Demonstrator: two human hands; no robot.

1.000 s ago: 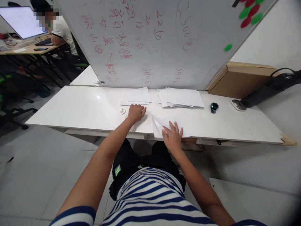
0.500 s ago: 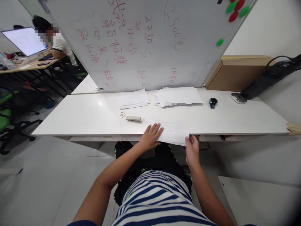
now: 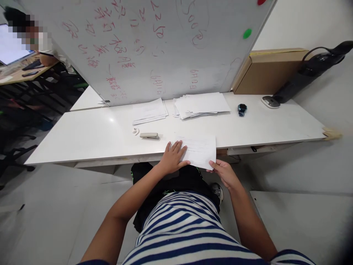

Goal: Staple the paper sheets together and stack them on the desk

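Observation:
A white sheet of paper (image 3: 199,151) with faint printed lines lies partly over the front edge of the desk. Pinching its near right corner is my right hand (image 3: 223,172), thumb on top. My left hand (image 3: 173,159) rests flat on the paper's left side, fingers spread. I cannot tell whether it is one sheet or more. Beyond my left hand lies a beige stapler (image 3: 149,135), with a small white curled object (image 3: 135,131) to its left. Two stacks of paper lie farther back, a smaller left stack (image 3: 149,111) and a larger right stack (image 3: 204,105).
A whiteboard (image 3: 165,48) with red writing stands at the back of the white desk (image 3: 74,136). To the right are a smartwatch (image 3: 242,109), a cardboard box (image 3: 270,73) and a black cylindrical device (image 3: 306,73). Another person (image 3: 46,44) sits at a desk on the far left.
My right hand has turned and brought the paper's right corner slightly left, so more of its surface shows. My left hand stays on the paper. The whole view has shifted.

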